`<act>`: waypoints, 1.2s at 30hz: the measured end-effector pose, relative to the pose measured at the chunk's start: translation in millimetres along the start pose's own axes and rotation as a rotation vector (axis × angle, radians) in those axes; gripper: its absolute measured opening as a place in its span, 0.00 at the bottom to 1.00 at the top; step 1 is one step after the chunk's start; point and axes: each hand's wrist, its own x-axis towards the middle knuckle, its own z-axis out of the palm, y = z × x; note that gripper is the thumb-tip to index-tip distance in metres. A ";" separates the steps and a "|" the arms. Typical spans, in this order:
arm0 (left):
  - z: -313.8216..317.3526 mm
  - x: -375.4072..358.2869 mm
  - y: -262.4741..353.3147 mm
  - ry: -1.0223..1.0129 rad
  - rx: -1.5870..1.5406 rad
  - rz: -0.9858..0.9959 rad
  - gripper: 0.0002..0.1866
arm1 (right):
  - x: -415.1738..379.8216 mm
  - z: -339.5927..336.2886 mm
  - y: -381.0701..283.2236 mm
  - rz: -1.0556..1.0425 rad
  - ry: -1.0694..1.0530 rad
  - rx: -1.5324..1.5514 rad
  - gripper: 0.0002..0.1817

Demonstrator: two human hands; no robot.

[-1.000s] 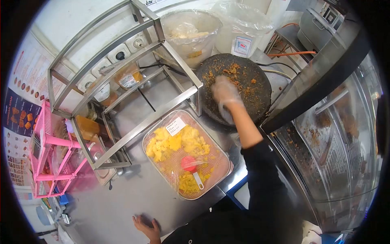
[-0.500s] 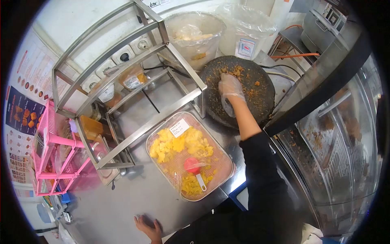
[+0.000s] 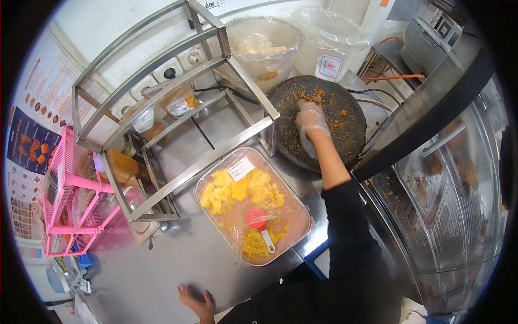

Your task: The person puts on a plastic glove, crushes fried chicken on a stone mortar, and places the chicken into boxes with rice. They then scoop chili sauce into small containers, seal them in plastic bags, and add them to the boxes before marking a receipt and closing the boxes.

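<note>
My right hand (image 3: 312,117), in a clear plastic glove, presses down on a round dark stone mortar (image 3: 345,132) scattered with orange-brown crumbs (image 3: 318,96). Its fingers are curled together, and whatever they may hold is hidden. Bare, my left hand (image 3: 196,303) rests on the steel counter at the front edge with fingers apart. Between the hands lies a plastic-lined tray (image 3: 294,216) of yellow crumbly food (image 3: 243,189). A red scoop (image 3: 256,218) with a pale handle sits in that food, and a white label (image 3: 240,168) lies at the tray's far end.
A metal rack frame (image 3: 205,167) stands left of the mortar, and a pink basket rack (image 3: 81,186) is farther left. Behind the mortar are two plastic-lined buckets (image 3: 259,59). A curved glass display case (image 3: 458,178) closes in the right side. Cables run behind the mortar.
My right hand has shifted slightly right and down across the mortar. The whole view has moved a little; my left hand stays at the counter edge.
</note>
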 end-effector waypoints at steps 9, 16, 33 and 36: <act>0.0 0.9 1.7 -0.014 0.025 0.037 0.34 | -30.1 1.5 13.8 0.029 -0.123 -0.178 0.16; -1.3 0.0 0.5 -0.024 0.044 0.029 0.35 | -40.0 -40.0 7.8 0.216 -0.087 -0.129 0.16; 1.9 0.8 -6.5 0.016 0.003 0.027 0.35 | 26.9 -19.6 67.8 0.508 0.207 -0.117 0.13; 6.6 -3.1 -4.2 0.016 -0.032 -0.011 0.35 | 40.0 -21.1 64.6 0.469 0.233 -0.036 0.14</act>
